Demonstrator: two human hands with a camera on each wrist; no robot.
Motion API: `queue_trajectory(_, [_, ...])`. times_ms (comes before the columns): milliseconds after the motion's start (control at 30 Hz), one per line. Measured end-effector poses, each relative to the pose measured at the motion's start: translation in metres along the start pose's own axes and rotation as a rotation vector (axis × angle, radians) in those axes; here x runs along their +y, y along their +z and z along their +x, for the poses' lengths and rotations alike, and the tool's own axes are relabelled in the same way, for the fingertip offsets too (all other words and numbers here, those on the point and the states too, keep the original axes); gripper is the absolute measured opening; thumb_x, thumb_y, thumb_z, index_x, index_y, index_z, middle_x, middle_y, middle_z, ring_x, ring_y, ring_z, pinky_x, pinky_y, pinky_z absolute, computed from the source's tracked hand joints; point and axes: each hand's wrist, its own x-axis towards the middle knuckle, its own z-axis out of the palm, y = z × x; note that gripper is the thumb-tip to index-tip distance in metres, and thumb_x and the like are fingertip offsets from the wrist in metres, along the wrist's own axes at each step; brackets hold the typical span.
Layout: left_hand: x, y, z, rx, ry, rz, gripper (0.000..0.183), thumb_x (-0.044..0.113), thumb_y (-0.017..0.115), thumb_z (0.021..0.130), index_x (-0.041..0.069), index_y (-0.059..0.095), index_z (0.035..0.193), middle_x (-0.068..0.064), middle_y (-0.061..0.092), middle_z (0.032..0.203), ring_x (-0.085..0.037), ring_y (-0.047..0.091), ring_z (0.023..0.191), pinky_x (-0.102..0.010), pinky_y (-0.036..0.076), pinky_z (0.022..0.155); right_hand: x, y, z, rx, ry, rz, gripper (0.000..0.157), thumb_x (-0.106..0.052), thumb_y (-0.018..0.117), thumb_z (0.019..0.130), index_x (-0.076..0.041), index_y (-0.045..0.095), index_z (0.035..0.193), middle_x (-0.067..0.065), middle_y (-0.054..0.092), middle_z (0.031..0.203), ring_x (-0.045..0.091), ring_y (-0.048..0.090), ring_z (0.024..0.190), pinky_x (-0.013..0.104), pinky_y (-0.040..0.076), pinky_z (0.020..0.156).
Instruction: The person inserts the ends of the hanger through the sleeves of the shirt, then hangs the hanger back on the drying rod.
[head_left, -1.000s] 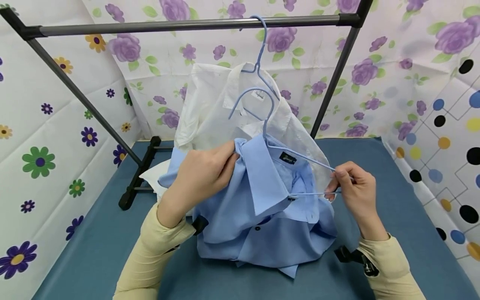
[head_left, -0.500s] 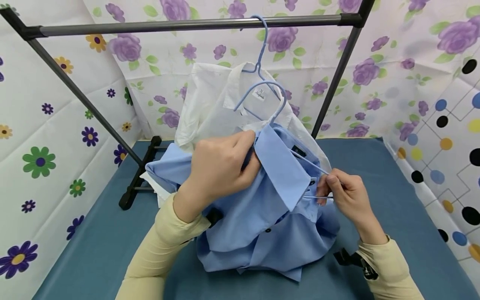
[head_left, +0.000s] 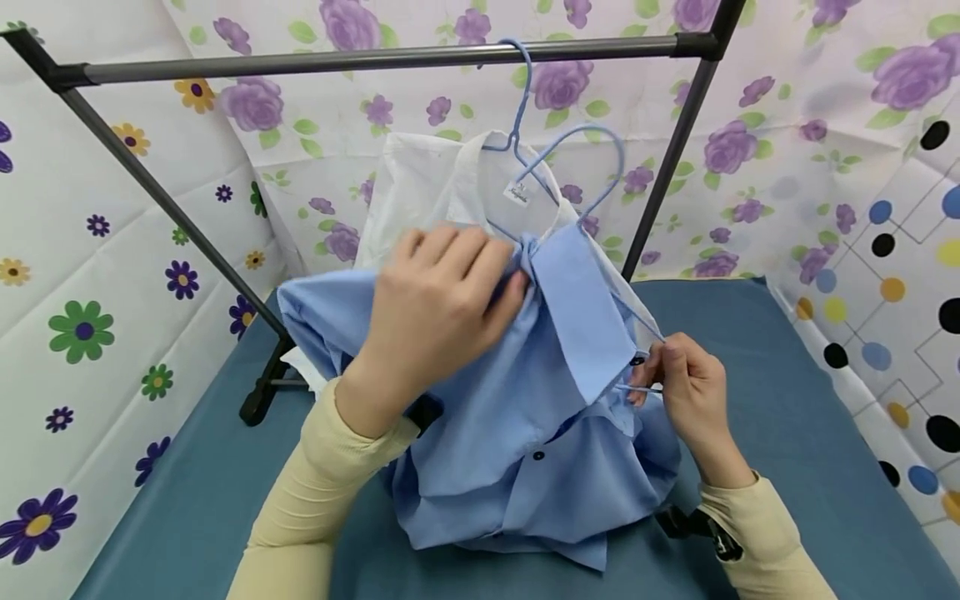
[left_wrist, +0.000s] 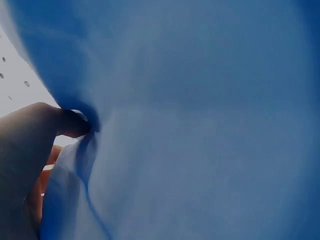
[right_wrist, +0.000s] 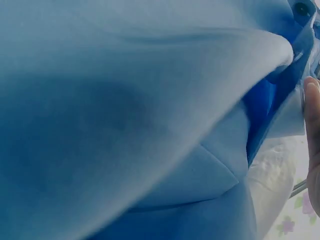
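Note:
A light blue collared shirt (head_left: 480, 433) is bunched upright over the table in the head view. My left hand (head_left: 442, 300) pinches its shoulder cloth beside the collar; in the left wrist view the thumb (left_wrist: 75, 123) presses into the blue fabric. A blue wire hanger (head_left: 621, 158) is partly inside the shirt, its hook sticking up behind the collar (head_left: 585, 312). My right hand (head_left: 690, 379) grips the hanger's right end, where two wires come out of the neck opening. Blue cloth fills most of the right wrist view, with a finger (right_wrist: 312, 130) at its right edge.
Behind, a white shirt (head_left: 420, 183) hangs on another blue hanger (head_left: 517, 100) from the dark rack bar (head_left: 375, 58). The rack's foot (head_left: 258, 404) stands at left on the blue-green table cloth (head_left: 187, 500). Patterned sheets surround the table.
The hanger's hook has moved right and up, and its right end shows less outside the collar. My left hand has shifted up and right with the shoulder cloth; the sleeve spreads further left.

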Motion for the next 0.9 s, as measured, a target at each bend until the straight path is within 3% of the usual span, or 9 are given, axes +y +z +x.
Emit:
queue_trajectory(200, [-0.017, -0.023, 0.005, 0.167, -0.076, 0.01, 0.031, 0.032, 0.061, 0.089, 0.002, 0.063, 0.096, -0.014, 0.062, 0.093, -0.034, 0.055, 0.085, -0.047, 0.04, 0.077, 0.012, -0.002, -0.002, 0.098, -0.011, 0.082, 0.035, -0.011, 0.038, 0.1, 0.014, 0.046, 0.076, 0.015, 0.057, 0.061, 0.018, 0.055, 0.043, 0.027, 0.047, 0.042])
queue_trajectory(333, [-0.036, -0.035, 0.0, 0.199, -0.173, -0.019, 0.036, 0.036, 0.059, 0.088, 0.001, 0.064, 0.097, -0.015, 0.063, 0.095, -0.035, 0.055, 0.087, -0.048, 0.04, 0.078, 0.014, -0.003, 0.0, 0.154, -0.013, 0.082, 0.038, -0.015, 0.04, 0.1, 0.015, 0.045, 0.076, 0.016, 0.055, 0.06, 0.018, 0.054, 0.042, 0.027, 0.046, 0.04])
queue_trajectory(500, [-0.067, -0.043, -0.013, 0.135, -0.273, -0.099, 0.042, 0.04, 0.056, 0.09, 0.001, 0.065, 0.101, -0.014, 0.064, 0.097, -0.032, 0.057, 0.094, -0.044, 0.041, 0.084, 0.015, -0.006, 0.003, 0.201, -0.019, 0.151, 0.041, -0.018, 0.042, 0.099, 0.017, 0.045, 0.076, 0.018, 0.055, 0.058, 0.02, 0.055, 0.044, 0.027, 0.046, 0.04])
queue_trajectory(600, [-0.082, -0.042, -0.02, 0.072, -0.269, -0.221, 0.037, 0.035, 0.056, 0.092, 0.0, 0.064, 0.101, -0.012, 0.064, 0.096, -0.026, 0.059, 0.093, -0.038, 0.044, 0.083, 0.014, -0.007, 0.005, 0.21, -0.013, 0.162, 0.041, -0.018, 0.044, 0.098, 0.016, 0.046, 0.076, 0.018, 0.055, 0.058, 0.02, 0.055, 0.045, 0.027, 0.046, 0.04])
queue_trajectory(700, [-0.089, -0.038, -0.027, 0.015, -0.247, -0.327, 0.029, 0.028, 0.057, 0.093, 0.0, 0.063, 0.093, -0.01, 0.062, 0.087, -0.02, 0.058, 0.082, -0.033, 0.044, 0.074, 0.013, -0.007, 0.006, 0.202, -0.001, 0.142, 0.041, -0.017, 0.045, 0.098, 0.016, 0.046, 0.075, 0.017, 0.055, 0.058, 0.02, 0.055, 0.044, 0.027, 0.046, 0.04])
queue_trajectory(900, [-0.089, -0.027, -0.036, -0.027, -0.202, -0.284, 0.029, 0.027, 0.056, 0.094, 0.004, 0.06, 0.078, -0.008, 0.057, 0.075, -0.023, 0.05, 0.074, -0.036, 0.039, 0.067, 0.013, -0.007, 0.006, 0.171, 0.002, 0.104, 0.039, -0.014, 0.044, 0.099, 0.016, 0.047, 0.074, 0.017, 0.056, 0.058, 0.019, 0.054, 0.041, 0.027, 0.046, 0.04])
